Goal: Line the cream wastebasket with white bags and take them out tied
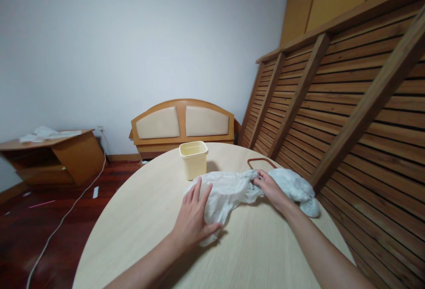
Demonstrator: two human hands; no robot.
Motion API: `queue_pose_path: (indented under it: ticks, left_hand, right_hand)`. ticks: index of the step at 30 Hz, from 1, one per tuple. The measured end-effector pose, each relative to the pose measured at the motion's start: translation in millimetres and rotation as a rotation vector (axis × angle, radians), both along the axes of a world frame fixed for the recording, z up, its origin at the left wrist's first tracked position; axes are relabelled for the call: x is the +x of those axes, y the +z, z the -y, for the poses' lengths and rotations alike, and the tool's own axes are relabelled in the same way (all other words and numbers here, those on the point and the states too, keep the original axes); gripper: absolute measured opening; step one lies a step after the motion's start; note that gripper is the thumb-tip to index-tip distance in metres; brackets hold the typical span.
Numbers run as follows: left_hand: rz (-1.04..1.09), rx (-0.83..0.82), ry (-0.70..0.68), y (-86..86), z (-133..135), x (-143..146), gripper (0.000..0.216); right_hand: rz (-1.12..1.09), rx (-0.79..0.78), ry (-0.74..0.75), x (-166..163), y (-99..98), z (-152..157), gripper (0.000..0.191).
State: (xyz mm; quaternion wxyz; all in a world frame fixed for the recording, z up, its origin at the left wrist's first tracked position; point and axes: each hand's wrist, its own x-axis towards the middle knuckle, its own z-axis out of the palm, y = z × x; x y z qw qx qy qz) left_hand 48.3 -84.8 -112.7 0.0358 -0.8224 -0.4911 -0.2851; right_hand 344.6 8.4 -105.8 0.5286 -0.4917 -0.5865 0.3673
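Observation:
A crumpled white plastic bag (232, 189) lies spread across the round pale wooden table (139, 218). My left hand (194, 218) rests flat on the bag's left end, fingers stretched out and apart. My right hand (270, 189) is closed in a pinch on the bag's middle, where the plastic is gathered. A small cream plastic bin (193, 159) stands upright just behind the bag. A thin brown ring frame (260, 162) lies flat on the table at the far right, touching the bag's edge.
A slatted wooden bed frame (348, 116) leans along the right side of the table. A padded headboard (182, 125) stands against the white wall behind. A low wooden cabinet (56, 154) sits at the left, and a white cable (63, 218) trails over the dark floor.

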Motion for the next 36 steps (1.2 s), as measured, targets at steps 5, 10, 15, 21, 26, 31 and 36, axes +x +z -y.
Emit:
queue_pose_path:
  ticks: [5, 10, 15, 21, 26, 31, 36]
  left_hand:
    - [-0.032, -0.191, 0.074, -18.3, -3.0, 2.5, 0.102]
    - [-0.04, -0.352, 0.059, -6.2, -10.8, -7.3, 0.101]
    - [-0.08, -0.386, 0.005, 0.4, -14.9, -9.5, 0.102]
    - [-0.173, -0.355, -0.057, 8.1, -10.9, -8.2, 0.085]
    - [-0.199, -0.18, -0.142, 15.6, -11.2, -13.3, 0.051]
    - [-0.219, -0.146, -0.164, 6.4, -25.1, -27.5, 0.112]
    - [-0.208, -0.282, -0.13, -3.5, -37.0, -38.7, 0.121]
  right_hand:
    - [0.292, 0.074, -0.17, 13.4, -6.3, -3.2, 0.03]
    - [0.622, 0.28, -0.212, -1.3, 6.3, 10.0, 0.061]
    - [0.989, 0.464, 0.113, -34.9, 4.7, 31.5, 0.08]
    - [1.039, 0.208, 0.311, -47.7, -3.8, 39.5, 0.11]
    - [1.001, 0.1, 0.38, -42.0, 1.2, 40.2, 0.102]
    - [0.954, 0.235, 0.51, -44.9, 7.0, 44.1, 0.065]
    - [0.909, 0.305, 0.556, -49.1, 9.5, 46.3, 0.054]
